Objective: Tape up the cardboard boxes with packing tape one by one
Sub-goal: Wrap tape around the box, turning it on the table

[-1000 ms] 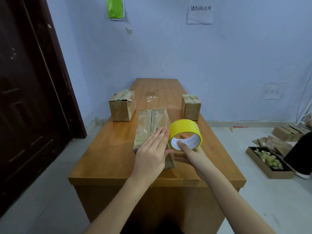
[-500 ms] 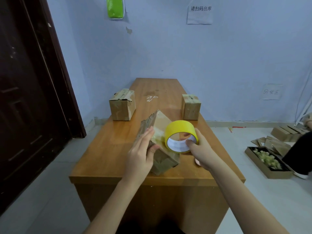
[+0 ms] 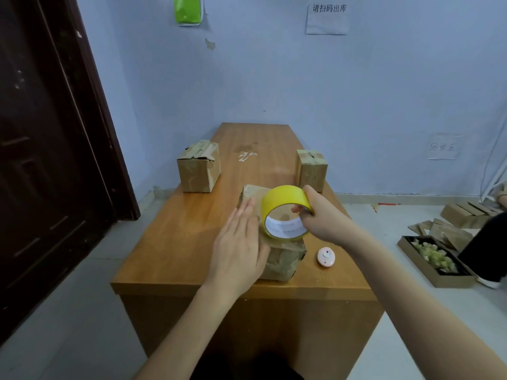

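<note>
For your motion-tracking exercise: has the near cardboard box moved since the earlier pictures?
Yes. The near box, earlier flat then tipped, now stands upright at the table front edge, closer than before.

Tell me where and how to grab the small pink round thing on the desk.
Judging by pose, the pink round gadget lies flat on the desk, clear of the near box. Come from straight above and pinch its rim across the width; the right hand is nearest but holds the tape roll.

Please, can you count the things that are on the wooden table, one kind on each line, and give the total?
Cardboard boxes: 3, the near box, the far left box, the far right box
Yellow tape roll: 1
Small pink round object: 1
Total: 5
</note>
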